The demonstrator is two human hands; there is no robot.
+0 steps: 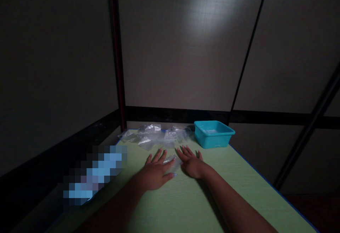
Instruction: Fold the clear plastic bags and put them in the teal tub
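Between my two hands a small clear plastic bag (173,163) lies on the green tabletop (170,208). My left hand (156,171) rests palm down with fingers spread, the nearer ones over the bag's left side. On the bag's right side, my right hand (192,164) is also palm down, fingers stretched forward; its thumb is partly hidden. Just beyond my fingertips several crumpled clear plastic bags (151,137) are spread along the table's far edge.
A turquoise plastic basin (212,139) stands at the far right corner, with something clear inside. A blurred-out bluish object (99,172) lies along the left edge. Panelled walls (175,56) rise behind the table and on the left.
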